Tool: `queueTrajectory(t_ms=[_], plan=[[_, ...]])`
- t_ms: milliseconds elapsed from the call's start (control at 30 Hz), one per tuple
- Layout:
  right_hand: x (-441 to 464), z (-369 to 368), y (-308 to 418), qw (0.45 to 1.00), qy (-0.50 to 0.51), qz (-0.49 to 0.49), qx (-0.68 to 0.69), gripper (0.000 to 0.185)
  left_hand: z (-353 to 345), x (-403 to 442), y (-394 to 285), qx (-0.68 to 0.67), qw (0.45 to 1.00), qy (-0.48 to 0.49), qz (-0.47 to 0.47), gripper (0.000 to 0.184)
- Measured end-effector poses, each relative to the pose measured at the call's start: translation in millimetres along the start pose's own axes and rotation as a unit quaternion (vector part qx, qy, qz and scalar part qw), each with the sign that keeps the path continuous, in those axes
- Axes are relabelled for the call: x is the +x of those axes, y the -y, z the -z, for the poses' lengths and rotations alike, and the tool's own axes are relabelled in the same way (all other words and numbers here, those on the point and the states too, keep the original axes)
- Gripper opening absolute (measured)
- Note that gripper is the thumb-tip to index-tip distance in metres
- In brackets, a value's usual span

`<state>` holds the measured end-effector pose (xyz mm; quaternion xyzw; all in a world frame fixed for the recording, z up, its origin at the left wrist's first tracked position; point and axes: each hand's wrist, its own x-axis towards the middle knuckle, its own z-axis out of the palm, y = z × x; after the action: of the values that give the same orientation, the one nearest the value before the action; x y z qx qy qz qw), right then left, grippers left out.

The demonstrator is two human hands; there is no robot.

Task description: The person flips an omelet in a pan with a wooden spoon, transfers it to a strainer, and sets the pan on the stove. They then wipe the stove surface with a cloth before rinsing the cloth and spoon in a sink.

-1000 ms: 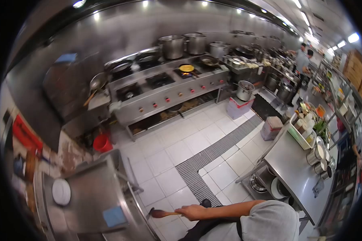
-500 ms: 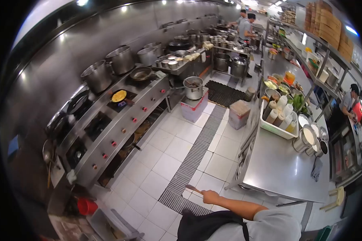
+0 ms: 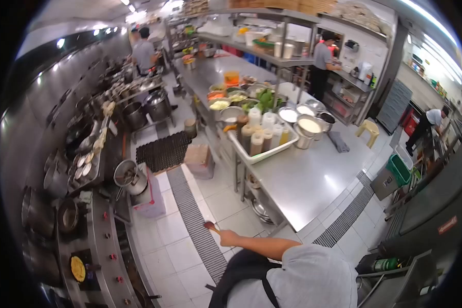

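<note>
My right hand [image 3: 229,238] is closed around the handle of a small wooden utensil [image 3: 211,227] with a wider reddish-brown end. It is held out over the tiled floor, touching nothing else. My left hand is out of view. Nearest to the utensil is the slotted floor drain [image 3: 190,205] below it. At lower left, a round yellow egg-like sheet [image 3: 78,268] lies in a dark pan on the stove [image 3: 100,246].
A steel table [image 3: 313,179] carries a white basket [image 3: 267,154] of squeeze bottles and several bowls. A pot [image 3: 133,179] sits on a plastic bin [image 3: 151,197] by a black mat [image 3: 164,151]. Other people work farther back; a green-lined bin [image 3: 395,172] stands right.
My view has swung to the right, so the stove has moved to the lower left and more of the right side shows. My right hand still holds the utensil.
</note>
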<state>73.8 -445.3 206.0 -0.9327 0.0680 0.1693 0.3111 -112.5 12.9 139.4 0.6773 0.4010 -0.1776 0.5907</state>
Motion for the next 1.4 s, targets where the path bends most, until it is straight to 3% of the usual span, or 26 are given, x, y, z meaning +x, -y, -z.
queueTrajectory(t_ms=[100, 133, 167, 200, 233, 267, 367, 467, 500, 533, 567, 600, 633, 700, 733, 800, 867, 933, 1000, 1100, 1167, 1200, 1267, 1333, 1367, 1400], plan=[[42.4, -1.0, 49.1, 1.000, -0.005, 0.018, 0.000, 0.026, 63.9, 137.6, -39.3, -0.171, 0.974, 0.027, -0.148, 0.026], [62.8, -6.4, 53.2, 0.995, 0.046, 0.062, -0.059, 0.026, 64.1, 148.9, -93.6, -0.093, 0.987, 0.017, -0.128, 0.018], [83.5, -15.0, 62.4, 0.981, 0.101, 0.114, -0.122, 0.026, 37.5, 102.4, -168.0, -0.030, 0.969, -0.070, -0.235, 0.034], [97.3, -9.3, 79.2, 0.978, 0.143, 0.107, -0.107, 0.026, 49.4, 158.5, -179.6, -0.169, 0.940, -0.058, -0.290, 0.033], [110.6, -1.5, 96.5, 0.969, 0.195, 0.112, -0.098, 0.027, 30.4, 101.3, -240.5, -0.094, 0.962, -0.092, -0.238, 0.031], [151.2, -31.2, 92.5, 0.961, 0.159, 0.167, -0.153, 0.025, 32.4, 87.8, -267.7, -0.039, 0.960, -0.105, -0.257, 0.024], [253.1, -40.1, 139.7, 0.996, -0.074, 0.043, 0.030, 0.024, 20.5, 115.0, -263.0, 0.183, 0.878, -0.263, -0.356, 0.014], [349.1, 6.3, 219.7, 0.979, -0.146, 0.111, 0.087, 0.025, 13.9, 128.7, -182.8, 0.187, 0.937, -0.224, -0.191, 0.007], [388.0, 16.9, 241.2, 0.971, -0.181, 0.131, 0.080, 0.024, 10.8, 133.9, -115.7, 0.087, 0.968, -0.206, -0.112, 0.017], [424.4, 28.9, 262.3, 0.971, -0.190, 0.134, 0.064, 0.023, 18.7, 146.0, -17.4, 0.226, 0.955, -0.187, 0.041, 0.031], [488.1, 19.3, 255.3, 0.945, -0.236, 0.220, 0.058, 0.023, 10.9, 77.1, -41.5, 0.032, 0.971, -0.129, 0.197, 0.033], [507.0, 41.1, 282.9, 0.963, -0.180, 0.195, 0.039, 0.023, 10.5, 44.1, -40.9, -0.008, 0.960, -0.173, 0.219, 0.033], [591.3, 22.0, 256.0, 0.926, -0.217, 0.308, -0.028, 0.030, 11.9, 6.6, -28.2, -0.099, 0.943, -0.199, 0.247, 0.035], [615.8, 60.9, 325.1, 0.990, -0.057, 0.120, -0.044, 0.046, -4.0, -61.3, -3.2, -0.271, 0.891, -0.225, 0.287, 0.040], [690.2, 27.6, 288.8, 0.957, -0.143, 0.170, -0.185, 0.043, -12.9, -73.8, 2.7, -0.319, 0.868, -0.287, 0.251, 0.038], [732.4, 20.1, 295.3, 0.975, -0.073, 0.080, -0.196, 0.047, -28.5, -74.0, -17.7, -0.332, 0.818, -0.390, 0.262, 0.034], [745.4, 8.7, 296.1, 0.995, 0.002, -0.004, 0.100, 0.055, -35.0, -49.3, -89.4, -0.313, 0.782, -0.438, 0.313, 0.032], [752.6, -7.0, 293.4, 0.995, -0.063, 0.076, -0.016, 0.045, -47.0, -33.5, -120.1, -0.294, 0.818, -0.410, 0.276, 0.026], [752.1, -28.2, 295.6, 0.972, -0.187, 0.125, -0.064, 0.033, -59.4, -16.3, -128.5, -0.101, 0.907, -0.364, 0.185, 0.020], [667.2, -37.4, 334.5, 0.921, -0.291, 0.249, -0.077, 0.033, -64.5, 2.8, -166.2, -0.004, 0.924, -0.336, 0.186, 0.020], [600.4, -61.0, 364.8, 0.968, -0.150, 0.158, -0.128, 0.030, -64.8, 4.8, -164.9, -0.030, 0.910, -0.371, 0.183, 0.021], [635.1, -135.0, 287.8, 0.967, -0.100, 0.194, -0.134, 0.028, -67.9, 4.4, -163.4, -0.051, 0.896, -0.403, 0.180, 0.023], [605.3, -227.5, 234.9, 0.958, 0.212, 0.189, -0.043, 0.020, -73.7, 3.3, -152.4, -0.032, 0.889, -0.403, 0.215, 0.024], [551.1, -325.3, 185.2, 0.851, 0.469, 0.231, 0.055, 0.026, -75.3, 11.6, -136.6, -0.014, 0.889, -0.402, 0.218, 0.024], [489.7, -316.9, 220.8, 0.778, 0.468, 0.417, 0.041, 0.023, -79.6, 16.1, -125.5, -0.031, 0.897, -0.374, 0.233, 0.024], [431.8, -294.4, 278.8, 0.746, 0.467, 0.474, -0.003, 0.024, -83.9, 19.1, -106.7, -0.051, 0.900, -0.354, 0.250, 0.023]])
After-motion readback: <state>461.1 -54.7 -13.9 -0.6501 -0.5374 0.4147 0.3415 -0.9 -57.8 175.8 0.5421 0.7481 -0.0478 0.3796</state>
